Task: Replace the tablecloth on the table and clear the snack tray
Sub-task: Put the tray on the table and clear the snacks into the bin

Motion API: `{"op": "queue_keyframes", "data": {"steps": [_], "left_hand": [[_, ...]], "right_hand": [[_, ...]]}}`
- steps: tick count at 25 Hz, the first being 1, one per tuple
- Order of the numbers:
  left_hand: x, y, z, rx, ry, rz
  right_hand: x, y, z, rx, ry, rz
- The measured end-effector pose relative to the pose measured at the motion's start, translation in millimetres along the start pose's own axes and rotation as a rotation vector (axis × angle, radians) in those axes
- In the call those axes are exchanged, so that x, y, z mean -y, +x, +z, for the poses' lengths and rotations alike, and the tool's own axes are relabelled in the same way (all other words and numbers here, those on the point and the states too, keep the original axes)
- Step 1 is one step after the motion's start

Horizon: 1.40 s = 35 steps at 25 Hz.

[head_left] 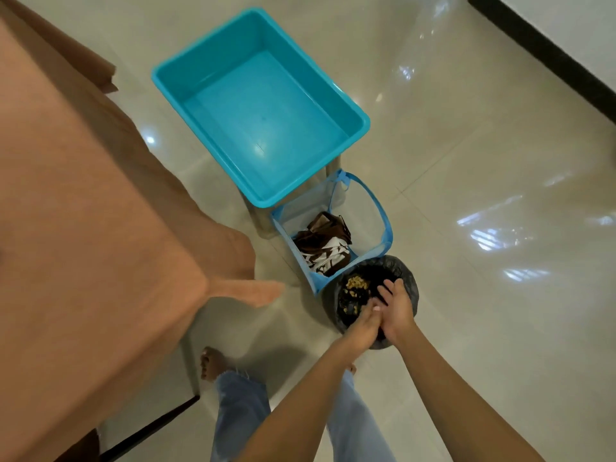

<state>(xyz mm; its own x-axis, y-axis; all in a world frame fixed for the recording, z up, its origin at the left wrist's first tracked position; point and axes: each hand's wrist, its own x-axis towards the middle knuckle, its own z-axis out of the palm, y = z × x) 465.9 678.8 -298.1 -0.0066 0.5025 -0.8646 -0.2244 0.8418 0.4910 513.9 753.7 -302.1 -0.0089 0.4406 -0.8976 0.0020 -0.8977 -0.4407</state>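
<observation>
Above the one black-lined bin [405,271], both hands met, left hand [363,323] and right hand [398,306] touching, fingers loosely extended, holding nothing. Beside the bin stood one mesh hamper [383,215] containing one brown patterned cloth [325,245]; beyond, one blue tub [260,105]. One tan tablecloth [83,195] covered the tabletop left of the bin.

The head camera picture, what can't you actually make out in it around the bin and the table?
- Bin: the left hand and right hand cover its near side, so what they touch is hidden.
- Crumbs in the bin: too small to identify.
- Table under the orange tablecloth: fully draped and cut off by the left edge.
- Stool legs under the blue tub: mostly hidden by the tub.
- Brown cloth in the mesh hamper: crumpled, pattern unclear.
</observation>
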Motion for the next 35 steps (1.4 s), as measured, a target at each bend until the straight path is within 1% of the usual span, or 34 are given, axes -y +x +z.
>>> {"op": "queue_keyframes", "data": {"steps": [1,2,4,7,9,11,14,15,19,21,24,27,28,29,30,32,33,34,35], "left_hand": [[3.0,-14.5,-6.0,-0.013,-0.032,-0.012],[6.5,-22.6,-14.9,-0.044,-0.052,-0.022],[-8.3,-46.7,-37.7,-0.124,-0.076,0.050],[-40.6,-101.4,-82.9,-0.205,-0.221,0.214],[-55.2,-147.6,-123.3,-0.265,-0.337,0.354],[-62.9,-196.0,-169.9,-0.336,-0.433,0.488],[-51.9,-268.7,-245.1,-0.531,-0.443,0.704],[-48.4,-294.0,-269.9,-0.578,-0.506,0.731],[-12.1,-394.7,-371.1,-0.835,-0.672,0.776],[19.2,-433.7,-410.5,-0.959,-0.724,0.806],[72.0,-485.4,-456.5,-1.128,-0.815,0.841],[120.8,-534.8,-488.9,-1.326,-0.833,0.920],[142.1,-550.7,-497.8,-1.410,-0.823,0.914],[162.4,-566.2,-505.0,-1.491,-0.824,0.901],[182.0,-578.3,-511.7,-1.562,-0.838,0.884],[224.0,-596.6,-525.0,-1.688,-0.934,0.832],[246.0,-604.7,-531.2,-1.765,-0.985,0.783],[256.1,-607.5,-532.2,-1.819,-0.976,0.706],[269.5,-610.6,-533.8,-1.884,-0.935,0.601]], "right_hand": [[3.0,-9.9,4.9,-0.014,-0.006,-0.086],[6.6,-22.7,9.8,0.018,-0.009,-0.153],[14.5,-57.1,32.6,0.026,-0.047,-0.258],[29.5,-109.3,80.7,0.153,-0.094,-0.414],[34.5,-156.0,129.6,0.243,-0.114,-0.517],[33.7,-200.7,182.0,0.317,-0.190,-0.648],[11.6,-269.5,264.5,0.437,-0.303,-0.824],[1.3,-287.5,290.9,0.479,-0.344,-0.854],[-66.4,-359.3,388.3,0.734,-0.506,-0.953],[-106.2,-392.7,426.3,0.854,-0.578,-0.940],[-171.0,-436.5,474.7,1.013,-0.640,-0.895],[-232.0,-477.4,511.6,1.173,-0.761,-0.924],[-254.5,-494.3,520.6,1.250,-0.831,-0.956],[-274.8,-508.8,527.2,1.344,-0.904,-1.033],[-292.8,-520.9,534.3,1.463,-0.983,-1.147],[-329.9,-541.8,548.5,1.686,-1.254,-1.326],[-350.8,-547.4,559.2,1.743,-1.420,-1.405],[-358.9,-545.9,564.2,1.713,-1.554,-1.502],[-372.1,-546.8,569.7,1.642,-1.691,-1.570]]}}
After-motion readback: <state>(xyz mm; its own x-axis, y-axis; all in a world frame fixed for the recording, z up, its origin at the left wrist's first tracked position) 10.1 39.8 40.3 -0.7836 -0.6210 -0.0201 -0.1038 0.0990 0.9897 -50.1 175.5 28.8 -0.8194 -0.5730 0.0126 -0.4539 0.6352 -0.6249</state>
